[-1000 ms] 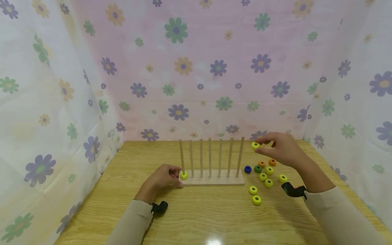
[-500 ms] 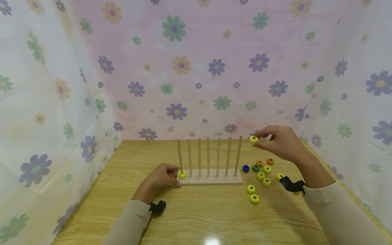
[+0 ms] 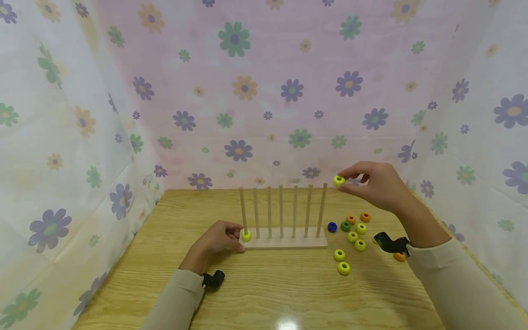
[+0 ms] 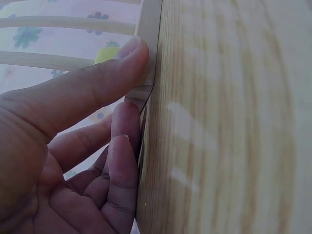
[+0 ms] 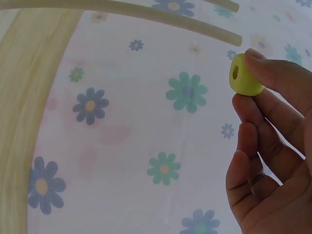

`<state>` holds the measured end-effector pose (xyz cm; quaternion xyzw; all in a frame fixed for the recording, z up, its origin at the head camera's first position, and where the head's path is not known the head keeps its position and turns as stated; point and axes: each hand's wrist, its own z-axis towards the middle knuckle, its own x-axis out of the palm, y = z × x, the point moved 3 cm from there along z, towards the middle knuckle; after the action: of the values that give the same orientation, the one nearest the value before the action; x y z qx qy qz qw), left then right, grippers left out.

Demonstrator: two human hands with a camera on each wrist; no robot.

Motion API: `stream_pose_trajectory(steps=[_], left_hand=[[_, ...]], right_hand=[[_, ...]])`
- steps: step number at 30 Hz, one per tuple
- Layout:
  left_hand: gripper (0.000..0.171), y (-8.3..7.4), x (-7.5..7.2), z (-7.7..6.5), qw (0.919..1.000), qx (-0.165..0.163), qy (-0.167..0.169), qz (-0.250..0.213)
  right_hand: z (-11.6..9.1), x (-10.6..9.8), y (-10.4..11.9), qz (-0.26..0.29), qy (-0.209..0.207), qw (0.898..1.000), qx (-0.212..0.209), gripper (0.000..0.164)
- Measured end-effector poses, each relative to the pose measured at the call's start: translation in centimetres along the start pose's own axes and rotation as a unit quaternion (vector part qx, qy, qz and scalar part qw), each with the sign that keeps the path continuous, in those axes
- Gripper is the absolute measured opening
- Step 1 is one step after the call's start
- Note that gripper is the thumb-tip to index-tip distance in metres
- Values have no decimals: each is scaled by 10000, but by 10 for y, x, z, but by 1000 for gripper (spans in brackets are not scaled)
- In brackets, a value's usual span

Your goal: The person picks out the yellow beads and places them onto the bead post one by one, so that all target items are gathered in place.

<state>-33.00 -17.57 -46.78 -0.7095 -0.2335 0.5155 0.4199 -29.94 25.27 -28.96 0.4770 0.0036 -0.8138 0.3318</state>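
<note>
My right hand (image 3: 379,187) pinches a yellow bead (image 3: 337,184) between thumb and fingers, raised just right of the tip of the rightmost peg (image 3: 321,211). In the right wrist view this bead (image 5: 249,83) shows its hole facing the pegs. A wooden pegboard (image 3: 282,244) with several upright pegs stands on the table. My left hand (image 3: 218,236) holds its left end, the thumb on the front edge in the left wrist view and some fingertips hidden behind the base. Another yellow bead (image 3: 246,238) sits at the foot of the leftmost peg.
Right of the board lie a blue bead (image 3: 332,227), a green bead (image 3: 345,226), several yellow beads (image 3: 344,269) and several orange beads (image 3: 365,218). One yellow bead is mostly hidden by the right wrist camera (image 3: 389,244). Flowered cloth (image 3: 264,101) encloses the table.
My right hand has risen and shifted a little left with the yellow bead, closer to the rightmost peg's tip. My left hand keeps its hold on the pegboard.
</note>
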Motion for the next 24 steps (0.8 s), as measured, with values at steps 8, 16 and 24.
stream_pose_trajectory(steps=[8,16,24], left_hand=[[71,1,1,0,10000,-28,-29,-9],[69,0,3,0,10000,-37,-75,-8],[68,-1,2,-1,10000,-1,-61,36]], right_hand=[[6,4,9,213,-23,9996,-183,24],[11,6,22,333,5,9990,-312,23],[21,12,33,402,-58,9976,-569,25]])
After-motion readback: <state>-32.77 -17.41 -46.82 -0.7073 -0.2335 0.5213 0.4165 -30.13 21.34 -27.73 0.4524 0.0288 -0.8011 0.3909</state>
